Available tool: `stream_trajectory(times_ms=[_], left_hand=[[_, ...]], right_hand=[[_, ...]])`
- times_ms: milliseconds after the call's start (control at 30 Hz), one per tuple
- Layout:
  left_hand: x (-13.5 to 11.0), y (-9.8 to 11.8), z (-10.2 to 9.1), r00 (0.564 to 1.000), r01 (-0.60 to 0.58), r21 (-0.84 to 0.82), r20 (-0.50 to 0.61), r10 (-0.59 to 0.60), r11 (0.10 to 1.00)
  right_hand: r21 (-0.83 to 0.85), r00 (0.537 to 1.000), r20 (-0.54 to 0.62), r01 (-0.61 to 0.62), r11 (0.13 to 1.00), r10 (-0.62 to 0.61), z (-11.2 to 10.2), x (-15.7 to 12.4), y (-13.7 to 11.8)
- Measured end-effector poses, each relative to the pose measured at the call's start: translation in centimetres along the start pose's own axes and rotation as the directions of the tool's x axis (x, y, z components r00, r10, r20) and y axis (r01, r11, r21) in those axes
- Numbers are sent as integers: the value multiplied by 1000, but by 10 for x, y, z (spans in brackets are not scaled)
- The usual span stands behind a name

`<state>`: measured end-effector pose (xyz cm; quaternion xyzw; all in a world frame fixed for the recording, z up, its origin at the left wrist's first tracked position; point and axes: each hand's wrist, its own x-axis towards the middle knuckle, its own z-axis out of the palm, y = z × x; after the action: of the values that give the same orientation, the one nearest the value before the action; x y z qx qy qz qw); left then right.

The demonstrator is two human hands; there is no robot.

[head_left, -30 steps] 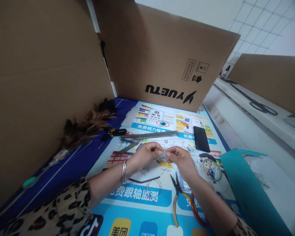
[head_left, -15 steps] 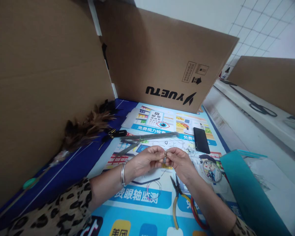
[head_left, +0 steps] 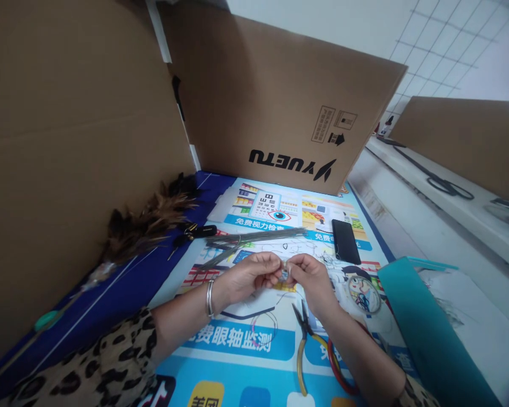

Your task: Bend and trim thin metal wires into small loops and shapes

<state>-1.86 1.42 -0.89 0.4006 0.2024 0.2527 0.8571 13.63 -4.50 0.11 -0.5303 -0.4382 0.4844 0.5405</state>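
My left hand (head_left: 257,272) and my right hand (head_left: 309,278) meet over the middle of the table, fingertips pinched close together. Between them is a tiny piece (head_left: 285,271), too small and blurred to name; a thin strand seems to hang near it. Just below my right hand lie pliers (head_left: 304,325) with dark pointed jaws and yellow and red handles, their jaws towards my hands. A thin pinkish loop (head_left: 265,329) rests on the printed table cover below my left hand. Beyond the hands lies a bundle of thin grey wires (head_left: 254,236).
A black phone (head_left: 346,242) and a round clear dish (head_left: 363,294) of small dark bits lie to the right, beside a teal box (head_left: 428,322). A feather duster (head_left: 150,217) and black keys (head_left: 203,231) are at left. Cardboard panels (head_left: 275,96) stand behind and left.
My hands stay pinched together in nearly the same spot, with a slight shift of the fingers around the tiny piece. The whole view has shifted a little; the tools lie unmoved.
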Motion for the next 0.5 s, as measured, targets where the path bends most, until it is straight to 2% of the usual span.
stream_trajectory(times_ms=[133,267,367,500], left_hand=[[-2,0,3,997,-57,143,-45,64,988],[-2,-1,6,987,-112,280,-82,140,953],[-2,-1,7,986,-81,378,-106,130,922],[0,1,7,980,-64,488,-136,148,871]], right_hand=[[-309,986,-106,87,947,-125,2,-1,5],[-534,969,-121,121,837,-217,5,-5,6],[-569,969,-99,133,811,-228,5,-6,7],[-474,978,-52,152,867,-200,2,-3,8]])
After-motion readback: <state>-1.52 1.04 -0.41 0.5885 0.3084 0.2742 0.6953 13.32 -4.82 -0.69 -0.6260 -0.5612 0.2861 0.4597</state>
